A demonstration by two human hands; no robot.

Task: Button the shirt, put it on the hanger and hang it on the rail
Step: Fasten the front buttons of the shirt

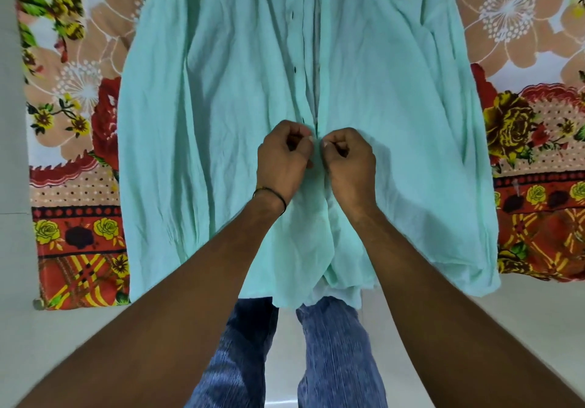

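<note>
centrally, in the head view, a mint-green shirt is seen laid flat on a flowered sheet, with its hem turned toward six o'clock and its upper part cut off by the frame at twelve o'clock. the two front edges are met by both hands just below the middle of the picture. the left hand is curled, and the front edge on its side is pinched between thumb and forefinger; a thin dark thread is worn round its wrist. the right hand, just beside it toward three o'clock, is curled likewise, with the other front edge pinched between thumb and forefinger. whether a button is held at the fingertips cannot be told. toward twelve o'clock from the hands the front is parted by a narrow gap, and a row of small dark marks is seen along the edge on the nine o'clock side; buttons or buttonholes cannot be told apart. the sheet is shown at nine and three o'clock of the shirt. at six o'clock, blue trousers are seen below the hem, over a pale floor.
</note>
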